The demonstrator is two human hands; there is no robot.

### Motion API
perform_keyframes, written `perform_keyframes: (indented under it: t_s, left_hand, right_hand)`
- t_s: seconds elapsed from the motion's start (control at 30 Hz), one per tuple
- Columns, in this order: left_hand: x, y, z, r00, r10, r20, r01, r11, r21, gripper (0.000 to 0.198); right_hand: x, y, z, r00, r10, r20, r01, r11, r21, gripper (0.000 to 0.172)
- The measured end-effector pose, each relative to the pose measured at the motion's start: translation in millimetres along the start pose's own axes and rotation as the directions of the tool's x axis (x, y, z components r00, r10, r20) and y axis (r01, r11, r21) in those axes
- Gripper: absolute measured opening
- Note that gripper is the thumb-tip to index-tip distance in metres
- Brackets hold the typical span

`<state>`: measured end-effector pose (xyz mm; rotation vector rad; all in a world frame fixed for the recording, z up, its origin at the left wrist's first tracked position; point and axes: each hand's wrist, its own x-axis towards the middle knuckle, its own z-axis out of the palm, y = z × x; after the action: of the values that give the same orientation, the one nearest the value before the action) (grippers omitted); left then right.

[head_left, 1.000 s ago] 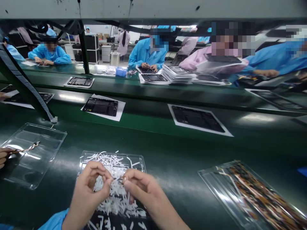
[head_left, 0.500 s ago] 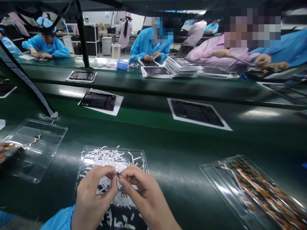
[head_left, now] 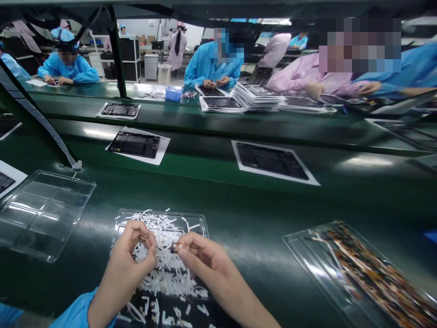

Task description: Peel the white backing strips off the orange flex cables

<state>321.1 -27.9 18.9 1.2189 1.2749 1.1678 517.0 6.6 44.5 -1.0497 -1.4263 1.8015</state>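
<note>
My left hand (head_left: 128,264) hovers over a clear plastic tray (head_left: 198,221) heaped with white paper strips (head_left: 167,269); its thumb and forefinger are pinched together, on a bit too small to name. My right hand (head_left: 205,264) is beside it, a short gap apart, pinching a small brown part (head_left: 177,246) at its fingertips. Both hands sit just above the pile, near the front edge of the green bench.
An empty clear tray (head_left: 44,214) lies at the left. A clear tray of brown flex cables (head_left: 368,273) lies at the right. Black tablet frames on white sheets (head_left: 134,145) (head_left: 271,160) ride the green belt. People in blue and pink coats work at the far bench beside stacked frames (head_left: 256,96).
My fingertips, touching half a second ago, have drawn apart. The other person's hand and twisted cable have gone from the left tray. The frames on the belt shifted left.
</note>
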Motion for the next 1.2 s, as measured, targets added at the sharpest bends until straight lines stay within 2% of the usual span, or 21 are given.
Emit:
perform_keyframes:
  t_s: [0.1,0.2,0.3,0.37,0.43,0.47,0.53,0.6,0.73,0.97,1.1,1.2]
  left_hand:
    - [-0.6,-0.7,-2.7,0.996,0.077,0.041,-0.081,0.993,0.091,0.032]
    - [0.5,0.5,-1.4,0.989,0.137,0.062,-0.144,0.982,0.121,0.026]
    - [3.1,2.7,-2.9,0.991,0.130,0.039,-0.134,0.980,0.146,0.015]
    - [2.6,4.5,-6.0,0.982,0.185,-0.019,-0.177,0.959,0.220,0.014]
    - [-0.5,6.3,-8.7,0.934,0.353,-0.052,-0.312,0.880,0.358,0.018]
    - [-2.5,7.1,-9.2,0.892,0.451,-0.018,-0.400,0.808,0.433,0.021]
    - [-6.3,8.0,-7.9,0.803,0.581,0.135,-0.553,0.640,0.533,0.029]
    - [-8.2,7.5,-4.4,0.748,0.608,0.266,-0.631,0.529,0.568,0.030]
    - [-8.1,2.6,0.9,0.728,0.629,0.274,-0.633,0.464,0.619,0.026]
    - [-7.9,-4.7,-1.7,0.698,0.644,0.315,-0.641,0.364,0.676,0.032]
    - [-5.5,-7.7,-2.0,0.715,0.635,0.291,-0.622,0.388,0.681,0.032]
    - [-1.2,-9.4,-7.9,0.734,0.637,0.236,-0.588,0.423,0.690,0.031]
  right_hand:
    - [-2.1,-5.4,2.2,1.000,0.017,0.024,-0.014,0.993,-0.121,0.028]
    - [-0.8,-6.8,5.1,0.998,0.038,0.046,-0.032,0.991,-0.126,0.026]
    - [2.0,-4.2,3.8,0.999,0.047,0.016,-0.045,0.993,-0.112,0.024]
    - [3.3,-2.3,1.3,0.999,0.046,-0.009,-0.046,0.993,-0.110,0.024]
    - [3.8,-1.5,-0.5,0.999,0.043,-0.029,-0.046,0.994,-0.097,0.025]
    - [3.8,-1.7,-0.6,0.999,0.040,-0.030,-0.043,0.995,-0.086,0.025]
    - [3.6,-2.9,0.5,1.000,0.022,-0.019,-0.023,0.998,-0.052,0.025]
    - [3.2,-4.5,3.2,1.000,0.003,-0.010,-0.003,1.000,-0.023,0.025]
    - [1.9,-5.4,8.7,1.000,-0.002,-0.027,0.002,1.000,-0.009,0.023]
    - [0.3,-3.0,13.2,0.998,-0.001,-0.060,-0.002,0.999,-0.044,0.027]
    - [0.3,-1.8,14.8,0.999,-0.009,-0.039,0.006,0.997,-0.081,0.028]
    - [-1.5,-3.5,10.3,0.997,-0.031,-0.064,0.018,0.981,-0.191,0.026]
